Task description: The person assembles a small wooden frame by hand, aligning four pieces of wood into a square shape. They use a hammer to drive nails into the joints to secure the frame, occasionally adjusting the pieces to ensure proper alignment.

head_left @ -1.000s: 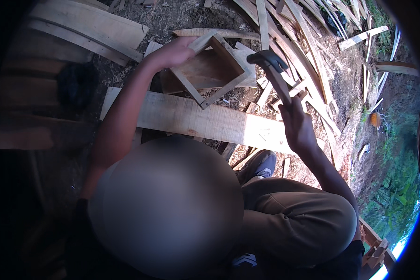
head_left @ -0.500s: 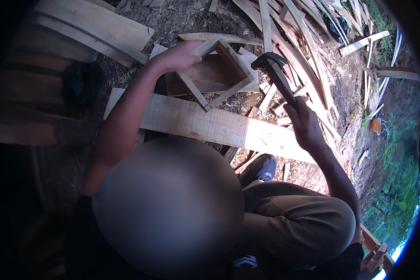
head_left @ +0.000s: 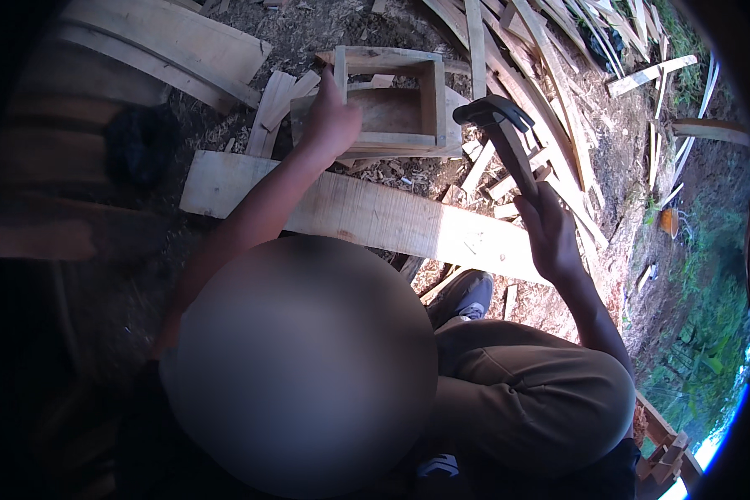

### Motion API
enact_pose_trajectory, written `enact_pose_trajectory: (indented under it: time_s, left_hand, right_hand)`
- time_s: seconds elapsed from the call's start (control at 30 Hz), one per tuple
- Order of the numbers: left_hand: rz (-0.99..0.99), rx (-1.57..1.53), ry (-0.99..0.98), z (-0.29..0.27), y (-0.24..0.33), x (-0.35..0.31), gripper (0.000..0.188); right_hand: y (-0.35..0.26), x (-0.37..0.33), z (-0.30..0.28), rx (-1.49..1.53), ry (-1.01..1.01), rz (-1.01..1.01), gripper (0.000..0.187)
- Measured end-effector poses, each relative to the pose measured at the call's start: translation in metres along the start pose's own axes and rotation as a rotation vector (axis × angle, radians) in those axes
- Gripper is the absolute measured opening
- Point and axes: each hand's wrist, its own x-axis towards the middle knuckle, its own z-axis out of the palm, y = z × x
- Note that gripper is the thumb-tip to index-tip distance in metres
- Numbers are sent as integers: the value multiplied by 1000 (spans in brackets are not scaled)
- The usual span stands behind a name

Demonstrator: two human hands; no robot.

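Observation:
My left hand (head_left: 333, 121) grips the left side of a small rectangular wooden frame (head_left: 433, 100), its fingers closed around the edge. The frame has an open middle and rests above a flat wooden piece (head_left: 389, 111), part of which shows through the opening. My right hand (head_left: 550, 229) is closed around the wooden handle of a claw hammer (head_left: 513, 154). The dark hammer head is raised just to the right of the frame, apart from it. Nearer to me, a long pale plank (head_left: 375, 208) lies across, passing under my left forearm.
Stacked boards (head_left: 162, 46) lie at the far left, beside a dark bag (head_left: 140, 146). Long wood strips (head_left: 550, 92) and offcuts heap up at the far right. Shavings cover the ground. My shoe (head_left: 468, 296) is just below the plank. A blurred round patch hides the lower middle.
The wooden frame has turned from a slanted position to nearly square with my view. My left hand has shifted down its left side. The hammer has moved slightly right and down.

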Motion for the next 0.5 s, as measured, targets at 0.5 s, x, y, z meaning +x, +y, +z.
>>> enact_pose_trajectory:
  time_s: [0.5]
  left_hand:
    - [-27,-52,18,0,11,-6,69]
  right_hand:
    - [10,1,22,-98,-47,-53,17]
